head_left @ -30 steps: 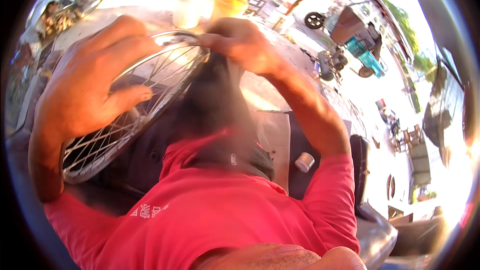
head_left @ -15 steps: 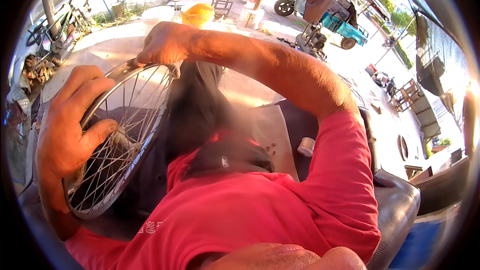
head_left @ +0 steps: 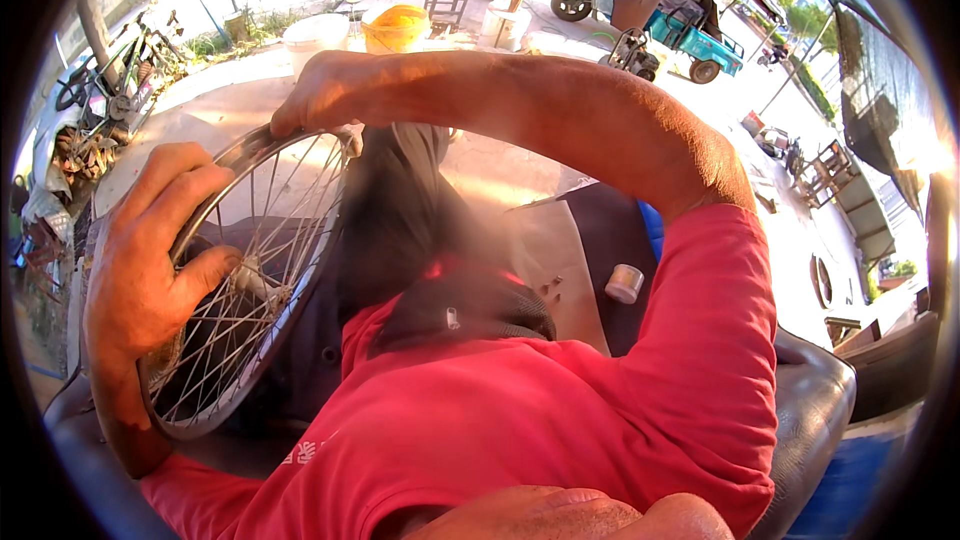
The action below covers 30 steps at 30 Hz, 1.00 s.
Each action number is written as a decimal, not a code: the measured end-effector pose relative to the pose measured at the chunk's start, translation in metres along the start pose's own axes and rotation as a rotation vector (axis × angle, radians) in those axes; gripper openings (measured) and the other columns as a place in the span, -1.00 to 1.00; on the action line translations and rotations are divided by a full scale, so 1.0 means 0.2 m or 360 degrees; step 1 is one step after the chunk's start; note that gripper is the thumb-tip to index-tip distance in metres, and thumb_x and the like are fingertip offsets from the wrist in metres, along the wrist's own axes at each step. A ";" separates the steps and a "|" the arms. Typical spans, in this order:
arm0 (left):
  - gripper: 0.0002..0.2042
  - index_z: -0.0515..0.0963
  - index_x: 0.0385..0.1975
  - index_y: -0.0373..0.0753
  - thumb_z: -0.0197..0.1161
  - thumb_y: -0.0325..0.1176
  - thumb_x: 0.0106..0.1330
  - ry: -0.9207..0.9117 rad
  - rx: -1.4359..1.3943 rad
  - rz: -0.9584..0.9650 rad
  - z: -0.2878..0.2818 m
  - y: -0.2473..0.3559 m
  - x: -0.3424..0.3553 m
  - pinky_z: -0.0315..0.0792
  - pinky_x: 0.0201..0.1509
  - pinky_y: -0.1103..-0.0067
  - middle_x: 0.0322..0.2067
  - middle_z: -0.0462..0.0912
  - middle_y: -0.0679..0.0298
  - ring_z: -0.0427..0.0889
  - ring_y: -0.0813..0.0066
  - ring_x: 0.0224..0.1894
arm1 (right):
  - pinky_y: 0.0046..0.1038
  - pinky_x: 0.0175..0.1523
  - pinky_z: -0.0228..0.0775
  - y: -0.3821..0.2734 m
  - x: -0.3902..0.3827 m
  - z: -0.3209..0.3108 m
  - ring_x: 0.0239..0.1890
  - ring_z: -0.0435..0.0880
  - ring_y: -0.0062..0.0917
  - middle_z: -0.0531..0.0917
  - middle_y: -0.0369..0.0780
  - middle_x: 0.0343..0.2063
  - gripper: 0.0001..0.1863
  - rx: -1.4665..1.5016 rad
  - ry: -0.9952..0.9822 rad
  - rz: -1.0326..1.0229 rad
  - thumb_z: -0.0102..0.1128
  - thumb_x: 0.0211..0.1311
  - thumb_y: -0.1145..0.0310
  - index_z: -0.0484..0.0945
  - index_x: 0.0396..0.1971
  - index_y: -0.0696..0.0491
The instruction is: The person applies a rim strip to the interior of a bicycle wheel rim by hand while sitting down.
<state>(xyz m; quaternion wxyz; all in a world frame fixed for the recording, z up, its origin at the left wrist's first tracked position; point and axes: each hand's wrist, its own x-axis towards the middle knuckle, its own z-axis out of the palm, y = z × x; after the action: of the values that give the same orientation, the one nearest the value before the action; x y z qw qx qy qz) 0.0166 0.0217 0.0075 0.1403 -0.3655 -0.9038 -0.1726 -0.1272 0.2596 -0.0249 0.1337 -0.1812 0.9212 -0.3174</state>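
A spoked bicycle wheel (head_left: 270, 196) leans in front of me on the left, its silvery hub near the middle. My left hand (head_left: 150, 250) grips the wheel's near left side, fingers curved at the rim and thumb toward the spokes. Arched across the top, my right arm brings my right hand (head_left: 312, 95) onto the upper rim, its fingers wrapped there and partly hidden. Beyond my red shirt are my dark-trousered legs. A small pale cylindrical container (head_left: 624, 282) sits right of a brown cardboard sheet (head_left: 548, 240) on a dark surface.
Around the yard are a white bucket (head_left: 315, 40), a yellow bucket (head_left: 395, 28), a teal three-wheeled vehicle (head_left: 680, 32), a small machine (head_left: 630, 53) and, at left, piled bicycle parts (head_left: 110, 90). A padded black leather seat (head_left: 810, 400) is under me.
Since a second ago my right hand has moved left along the top of the rim, the arm now stretched across. My left hand sits somewhat lower. The whole view has shifted slightly.
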 end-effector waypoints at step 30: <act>-0.38 0.55 0.09 -0.32 0.48 -0.61 -0.12 0.0016 0.0001 0.0030 0.00 -0.02 0.00 0.47 0.21 0.35 0.09 0.54 0.07 0.60 -0.03 0.11 | -0.29 -0.19 0.41 -0.02 0.02 0.02 -0.32 0.55 -0.45 0.65 -0.16 -0.46 -0.65 -0.0082 0.0113 0.0136 0.38 0.18 0.11 0.75 -0.41 0.14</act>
<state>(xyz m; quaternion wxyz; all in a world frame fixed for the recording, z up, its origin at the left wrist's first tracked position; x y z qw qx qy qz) 0.0137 0.0178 0.0069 0.1465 -0.3732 -0.8997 -0.1727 -0.1279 0.2524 -0.0252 0.1096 -0.1336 0.9401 -0.2939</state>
